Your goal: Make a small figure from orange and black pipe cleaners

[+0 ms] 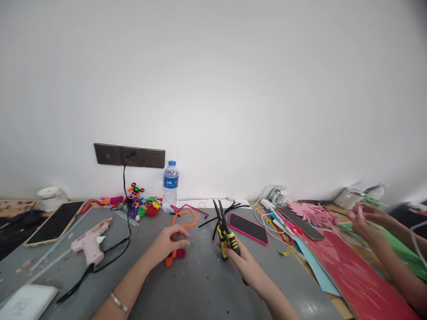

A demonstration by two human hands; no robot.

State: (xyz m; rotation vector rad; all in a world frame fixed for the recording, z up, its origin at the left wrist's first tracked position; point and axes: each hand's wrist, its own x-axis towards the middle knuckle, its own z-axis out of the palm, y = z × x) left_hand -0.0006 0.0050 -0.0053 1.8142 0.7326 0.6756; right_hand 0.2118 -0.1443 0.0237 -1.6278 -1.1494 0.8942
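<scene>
My right hand (235,253) is closed around the yellow and black handles of long-nose pliers (223,229), whose dark jaws point away and stand slightly apart. My left hand (171,242) is curled above the grey mat, its thumb and forefinger near a tiny green bit (191,243); whether it grips that bit is too small to tell. Below that palm lies an orange and magenta fuzzy piece (175,255), partly hidden. Beyond it rest a bent orange pipe cleaner (195,218), magenta stems (190,207) and black stems (230,207).
A pink glue gun (89,244) with its cord lies left. Fuzzy figures (147,206) and a water bottle (171,186) stand by the wall. A pink-edged phone (248,228) and red sheet (360,275) are right, where another person's hands (370,226) hold pink material.
</scene>
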